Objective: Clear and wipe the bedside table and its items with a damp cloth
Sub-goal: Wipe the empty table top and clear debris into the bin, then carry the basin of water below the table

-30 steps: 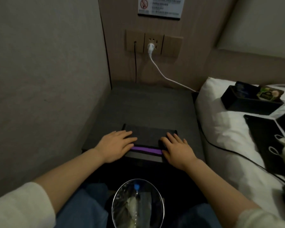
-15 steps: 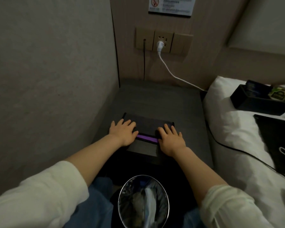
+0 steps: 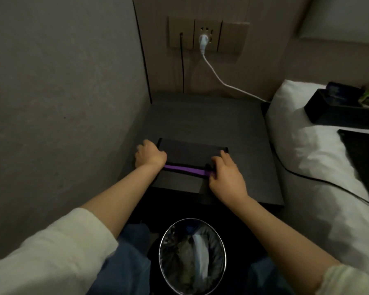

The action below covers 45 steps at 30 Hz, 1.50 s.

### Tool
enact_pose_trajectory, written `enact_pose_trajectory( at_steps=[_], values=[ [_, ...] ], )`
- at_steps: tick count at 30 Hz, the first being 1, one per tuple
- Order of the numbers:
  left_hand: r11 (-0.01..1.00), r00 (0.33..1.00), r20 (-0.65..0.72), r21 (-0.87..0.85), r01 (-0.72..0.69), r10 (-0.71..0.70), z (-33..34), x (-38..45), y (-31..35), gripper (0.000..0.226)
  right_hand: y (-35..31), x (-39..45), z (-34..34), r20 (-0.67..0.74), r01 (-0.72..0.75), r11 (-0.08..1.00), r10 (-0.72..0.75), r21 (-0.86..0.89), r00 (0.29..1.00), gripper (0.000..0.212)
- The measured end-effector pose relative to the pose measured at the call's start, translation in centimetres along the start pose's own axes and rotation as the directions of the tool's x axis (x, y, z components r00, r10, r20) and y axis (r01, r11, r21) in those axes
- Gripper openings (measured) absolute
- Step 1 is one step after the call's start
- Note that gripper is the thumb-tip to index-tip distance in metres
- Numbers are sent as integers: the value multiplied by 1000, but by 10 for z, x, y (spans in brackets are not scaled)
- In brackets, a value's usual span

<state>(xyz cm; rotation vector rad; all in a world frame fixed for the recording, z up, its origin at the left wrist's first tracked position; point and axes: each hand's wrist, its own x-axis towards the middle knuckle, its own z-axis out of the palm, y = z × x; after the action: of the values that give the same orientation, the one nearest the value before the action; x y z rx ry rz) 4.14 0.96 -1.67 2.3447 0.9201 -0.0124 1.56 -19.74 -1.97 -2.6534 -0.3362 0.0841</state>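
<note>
Head view, sole entry. Bedside table (image 3: 202, 122), centre of frame: dark top, bare apart from one item. Damp cloth (image 3: 190, 160), centre, just below the middle of the tabletop: dark, folded flat, a purple stripe across its near edge, its front portion reaching the table's near edge. Left hand (image 3: 150, 155), at the cloth's left end: half a second ago it lay flat with fingers spread on the cloth; now the fingers are curled round the left edge, gripping it. Right hand (image 3: 226, 173), at the cloth's right end: formerly flat as well, now pinching the right edge near the stripe, fingers bent. Judgement: pressing has given way to grasping at both ends, which suggests the cloth is about to be lifted, refolded or drawn across the top. Waste bin (image 3: 192, 255), lower centre. White cable (image 3: 217, 78), upper centre, plugged into the wall socket. Bed (image 3: 307, 158), right, carrying a black tray (image 3: 337, 116) of removed items.
</note>
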Motion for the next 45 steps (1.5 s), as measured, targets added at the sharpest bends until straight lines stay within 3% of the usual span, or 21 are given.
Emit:
enact_pose_trajectory(
  at_steps=[2, 3, 5, 7, 9, 12, 15, 17, 19, 23, 28, 31, 33, 36, 39, 45],
  values=[
    [980, 963, -187, -17, -199, 193, 2, -16, -4, 36, -9, -14, -5, -43, 156, 987, -155, 22, 987, 40],
    [935, 910, -258, -57, -350, 325, 3, -28, -9, 29, -15, -22, -5, -7, 229, 973, -229, 12, 973, 33],
    [790, 801, -278, -183, -586, 530, 10, -58, -28, 17, -24, -41, 3, 148, 331, 941, -317, -78, 937, 21],
    [702, 745, -210, -249, -667, 633, 18, -88, -53, 13, -27, -57, 19, 336, 380, 911, -311, -161, 889, 18],
    [688, 719, -67, -243, -684, 692, 28, -110, -73, 13, -20, -68, 40, 493, 365, 911, -232, -192, 838, 23],
    [666, 617, 286, -119, -737, 733, 47, -128, -90, 11, 2, -74, 70, 626, 220, 949, -33, -224, 779, 31],
    [624, 554, 629, 137, -770, 546, 65, -132, -112, 25, 26, -73, 96, 633, 42, 959, 151, -280, 759, 34],
    [504, 525, 759, 304, -808, 385, 77, -130, -123, 41, 38, -71, 111, 627, -29, 957, 213, -290, 750, 38],
    [472, 543, 796, 383, -794, 269, 91, -126, -125, 54, 45, -68, 124, 621, -42, 952, 230, -302, 749, 49],
    [582, 632, 756, 440, -684, 171, 121, -113, -124, 67, 54, -56, 148, 615, 3, 932, 237, -363, 752, 68],
    [861, 744, 665, 410, -301, -57, 149, -111, -146, 74, 72, -49, 176, 608, -117, 895, 384, -431, 695, 68],
    [937, 797, 582, 343, -63, -160, 158, -110, -165, 69, 86, -46, 187, 602, -231, 865, 481, -446, 638, 62],
    [958, 811, 554, 285, 28, -188, 161, -107, -177, 57, 91, -45, 194, 578, -274, 855, 503, -441, 642, 52],
    [961, 850, 509, 278, -12, -137, 164, -103, -186, 44, 93, -44, 199, 518, -239, 854, 478, -462, 709, 38],
    [937, 897, 440, 329, -115, -45, 164, -101, -190, 36, 94, -45, 197, 494, -202, 844, 467, -497, 734, 38],
    [836, 896, 443, 480, -267, 31, 166, -104, -191, 31, 101, -67, 192, 540, -236, 823, 526, -516, 657, 49]
  ],
)
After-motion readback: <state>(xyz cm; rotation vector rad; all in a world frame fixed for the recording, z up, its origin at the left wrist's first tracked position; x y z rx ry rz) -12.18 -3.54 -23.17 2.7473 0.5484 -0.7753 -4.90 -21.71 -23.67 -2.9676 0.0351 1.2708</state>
